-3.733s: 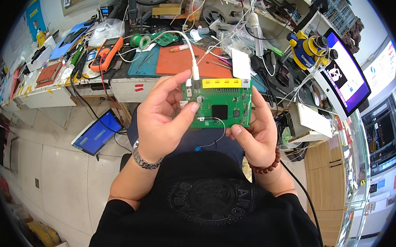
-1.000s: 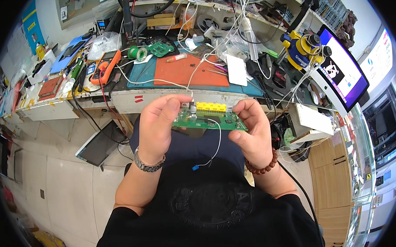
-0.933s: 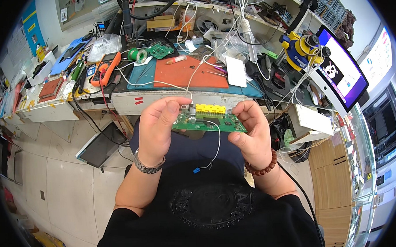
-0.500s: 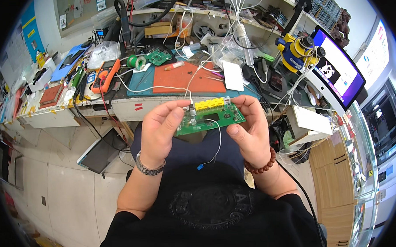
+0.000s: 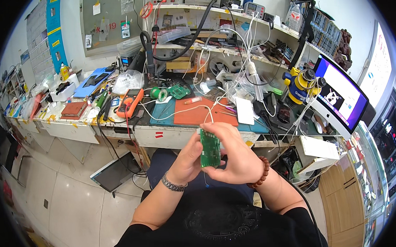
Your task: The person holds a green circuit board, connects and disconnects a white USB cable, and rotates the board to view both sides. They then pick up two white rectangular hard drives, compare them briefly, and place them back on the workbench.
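Observation:
Between my two hands is a green circuit board (image 5: 210, 148), tipped up on edge with one flat face toward me. My left hand (image 5: 188, 157) grips its left edge, the thumb pressed near the upper corner. My right hand (image 5: 234, 153) wraps round it from the right, fingers over the top end and thumb at the lower corner. A white cable (image 5: 212, 116) runs from the bench down to the board's top end. Below the hands a small blue connector (image 5: 207, 185) dangles. The board's yellow connector block is hidden.
The cluttered bench holds an orange mat (image 5: 197, 112), an orange multimeter (image 5: 130, 103), a green wire spool (image 5: 159, 94) and another green board (image 5: 178, 91). To the right are a blue-and-yellow microscope (image 5: 300, 86) and a monitor (image 5: 338, 95). A dark flat panel (image 5: 116, 171) leans below the bench.
The board has been turned from lying wide to standing narrow on edge, and my hands have come closer together around it. The view has tilted up, showing more of the shelves.

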A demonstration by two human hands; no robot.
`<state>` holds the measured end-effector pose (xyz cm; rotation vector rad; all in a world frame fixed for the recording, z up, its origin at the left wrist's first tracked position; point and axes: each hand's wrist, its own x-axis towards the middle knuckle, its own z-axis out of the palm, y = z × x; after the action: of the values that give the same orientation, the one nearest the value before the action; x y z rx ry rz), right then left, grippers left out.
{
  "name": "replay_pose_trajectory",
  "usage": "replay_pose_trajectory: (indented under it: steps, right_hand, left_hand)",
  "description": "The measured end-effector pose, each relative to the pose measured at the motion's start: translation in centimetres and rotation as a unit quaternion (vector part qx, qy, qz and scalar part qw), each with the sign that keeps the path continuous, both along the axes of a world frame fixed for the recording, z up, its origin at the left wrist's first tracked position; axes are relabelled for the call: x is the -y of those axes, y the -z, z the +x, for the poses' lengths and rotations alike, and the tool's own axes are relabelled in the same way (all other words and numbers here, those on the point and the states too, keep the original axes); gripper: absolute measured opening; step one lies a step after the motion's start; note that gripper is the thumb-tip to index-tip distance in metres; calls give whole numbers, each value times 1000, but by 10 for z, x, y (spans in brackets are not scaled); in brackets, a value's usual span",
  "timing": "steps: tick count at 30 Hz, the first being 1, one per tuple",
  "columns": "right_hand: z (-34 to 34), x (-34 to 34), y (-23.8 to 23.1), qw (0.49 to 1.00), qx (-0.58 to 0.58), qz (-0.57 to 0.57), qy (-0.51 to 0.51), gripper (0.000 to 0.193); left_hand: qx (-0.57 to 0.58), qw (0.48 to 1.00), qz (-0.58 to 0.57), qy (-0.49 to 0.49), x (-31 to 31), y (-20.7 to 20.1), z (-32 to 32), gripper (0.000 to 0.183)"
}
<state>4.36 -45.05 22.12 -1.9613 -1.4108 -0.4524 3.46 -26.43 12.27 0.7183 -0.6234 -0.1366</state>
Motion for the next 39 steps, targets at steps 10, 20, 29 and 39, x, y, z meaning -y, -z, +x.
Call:
replay_pose_trajectory:
  steps: [10,20,29,39]
  right_hand:
    - [-23,-9,-45,923,-217,79,-308,66]
    - [-73,-31,-63,855,-251,113,-439,69]
    - [-47,-14,-30,873,-338,70,-344,38]
    - [-86,12,-56,790,-317,156,-501,21]
  left_hand:
    - [-27,985,-171,-8,-3,-15,0,89]
    - [-26,975,-218,27,-1,-10,8,100]
    - [-2,966,-238,100,-10,-5,14,109]
    - [63,957,-243,145,-13,-4,13,111]
